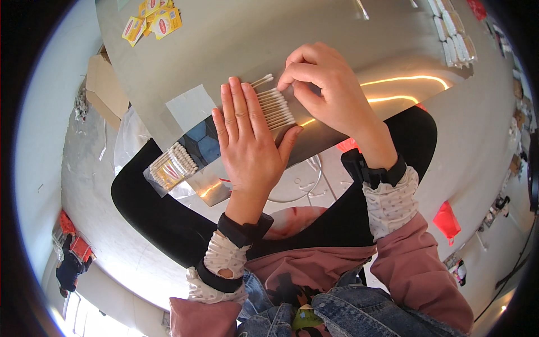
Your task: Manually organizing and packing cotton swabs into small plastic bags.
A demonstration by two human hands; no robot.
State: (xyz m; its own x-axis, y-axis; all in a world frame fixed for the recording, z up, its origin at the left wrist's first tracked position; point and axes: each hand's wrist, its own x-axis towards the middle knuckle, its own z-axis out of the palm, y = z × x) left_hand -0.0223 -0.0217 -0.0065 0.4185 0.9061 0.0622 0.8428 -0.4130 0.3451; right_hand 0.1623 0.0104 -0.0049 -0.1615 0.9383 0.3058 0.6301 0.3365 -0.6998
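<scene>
A row of white-tipped cotton swabs (pixel 274 108) lies side by side on the grey metal table. My left hand (pixel 247 135) rests flat over their left ends, fingers straight and thumb stretched out along the row's near side. One or two loose swabs (pixel 262 81) stick out at a slant beyond the row. At the far right corner of the row, my right hand (pixel 328 84) has its fingers bent and the index and thumb tips close together by the swab heads. Anything between those tips is hidden. A clear pack of cotton swabs (pixel 172 167) sits at the table's near left edge.
Left of my hand lie a white paper square (pixel 191 108) and a dark blue patterned piece (pixel 202 140). Yellow printed cards (pixel 154 21) are heaped at the far left. Stacked white swab bundles (pixel 456 39) stand far right; a cardboard box (pixel 105 87) is beside the table.
</scene>
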